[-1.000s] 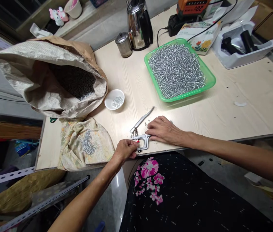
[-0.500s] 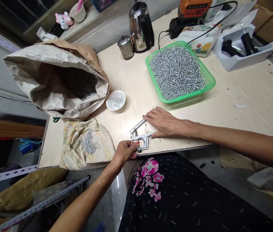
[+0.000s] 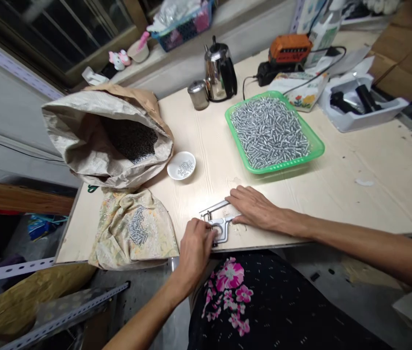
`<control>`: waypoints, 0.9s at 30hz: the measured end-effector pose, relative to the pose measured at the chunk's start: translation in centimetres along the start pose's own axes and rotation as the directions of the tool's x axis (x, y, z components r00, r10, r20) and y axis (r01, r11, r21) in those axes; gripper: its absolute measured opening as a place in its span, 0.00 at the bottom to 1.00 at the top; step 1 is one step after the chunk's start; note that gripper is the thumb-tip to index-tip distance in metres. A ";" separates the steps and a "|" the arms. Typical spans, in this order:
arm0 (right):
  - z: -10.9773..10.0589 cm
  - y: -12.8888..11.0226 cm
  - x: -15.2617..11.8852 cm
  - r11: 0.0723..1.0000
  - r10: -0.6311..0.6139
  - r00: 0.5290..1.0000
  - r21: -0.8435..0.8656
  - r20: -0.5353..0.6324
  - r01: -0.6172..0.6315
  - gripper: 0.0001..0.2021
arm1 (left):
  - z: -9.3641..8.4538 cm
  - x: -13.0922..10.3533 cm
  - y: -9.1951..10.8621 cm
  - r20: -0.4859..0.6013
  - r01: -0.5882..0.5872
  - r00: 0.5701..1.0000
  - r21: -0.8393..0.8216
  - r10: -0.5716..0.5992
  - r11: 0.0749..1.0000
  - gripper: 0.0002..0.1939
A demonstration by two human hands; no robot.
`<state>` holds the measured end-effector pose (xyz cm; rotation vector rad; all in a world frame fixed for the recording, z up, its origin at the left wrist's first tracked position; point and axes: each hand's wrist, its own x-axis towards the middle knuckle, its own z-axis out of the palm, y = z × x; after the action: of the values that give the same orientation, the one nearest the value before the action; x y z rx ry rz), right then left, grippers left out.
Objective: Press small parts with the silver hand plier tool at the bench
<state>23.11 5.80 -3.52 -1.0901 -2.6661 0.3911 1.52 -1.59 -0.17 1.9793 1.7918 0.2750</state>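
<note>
Spanning the silver press tool [image 3: 224, 228], the right hand [image 3: 255, 208] is holding its upper lever [image 3: 217, 206] under the fingers and its lower handle [image 3: 228, 219] against the thumb. The left hand [image 3: 195, 245] is forming a narrow grip at the tool's front end, but whether it is pinching anything I cannot tell. The tool is lying on the surface [image 3: 206, 131], near-left of the green tray [image 3: 316, 147]. A white bowl [image 3: 173, 169] is sitting left of that tray, with the open sack [image 3: 81, 141] standing farther left.

The left hand [image 3: 195, 245] is palm down, fingers bent; the left forearm [image 3: 151, 313] slants upward. The right hand [image 3: 255, 209] is half-closed, its right forearm [image 3: 355, 243] extended.
</note>
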 end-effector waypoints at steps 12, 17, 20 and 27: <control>0.8 -0.2 0.0 0.999 -0.003 1.000 0.041 0.014 0.002 0.26 | 1.2 4.1 3.1 0.268 -0.253 0.945 0.236 0.187 0.938 0.31; 0.9 0.1 -0.4 0.999 -0.037 0.998 0.015 0.041 0.037 0.33 | 1.8 3.9 3.7 0.257 -0.234 0.953 0.285 0.161 0.929 0.34; 0.9 -0.3 -0.6 0.998 -0.028 0.999 -0.052 0.033 0.029 0.24 | 1.6 3.9 3.7 0.253 -0.246 0.952 0.297 0.172 0.923 0.30; 0.5 -1.5 -0.7 0.998 0.056 0.995 -0.041 0.084 -0.053 0.09 | 1.5 3.6 3.5 0.243 -0.279 0.947 0.301 0.210 0.912 0.18</control>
<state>22.53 4.20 -3.58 -1.1850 -2.7335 0.4058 5.79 1.50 -0.41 2.3745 1.5341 -0.1664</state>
